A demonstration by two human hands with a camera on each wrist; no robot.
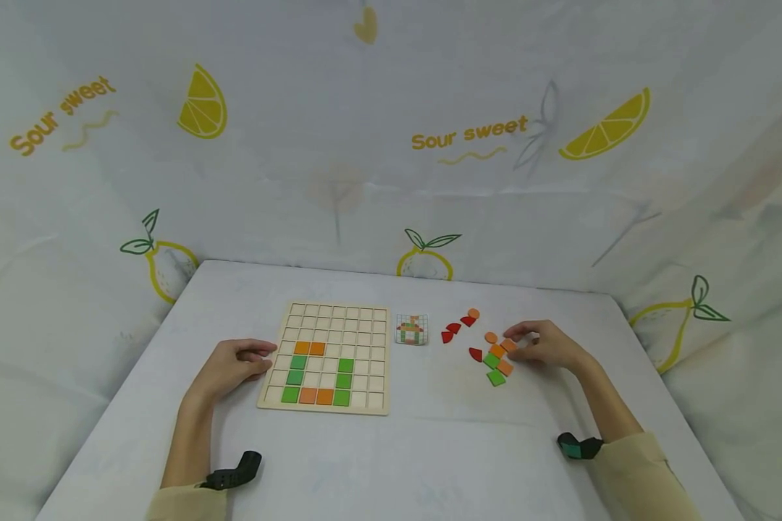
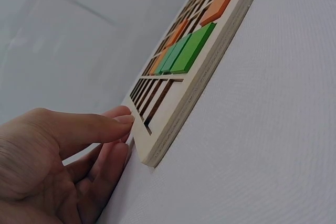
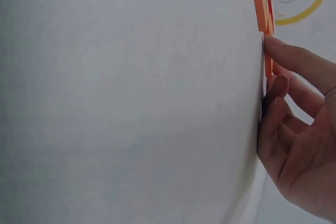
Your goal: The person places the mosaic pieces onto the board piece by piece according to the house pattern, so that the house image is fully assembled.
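A wooden grid board [image 1: 378, 413] lies flat on the table, with green tiles [image 1: 343, 381] and orange tiles [image 1: 316, 349] set in some of its squares. At its left edge rests my left hand [image 1: 231, 370], the thumb and fingertips touching the rim while the other fingers bend loosely. My right hand [image 1: 547, 346] is at a loose cluster of pieces, thumb and index finger on opposite sides of an orange square tile [image 1: 509, 345]. In the right wrist view the thumb tip [image 3: 273, 43] is against the orange tile's edge. Green square tiles [image 1: 496, 378] lie beside it.
Between board and loose pieces lies a small pattern card [image 1: 412, 329] with a coloured grid picture. Several red quarter-round pieces [image 1: 447, 336] and orange discs [image 1: 491, 337] lie near the right hand. A white patterned curtain [image 1: 339, 181] stands behind the white table [image 1: 430, 456].
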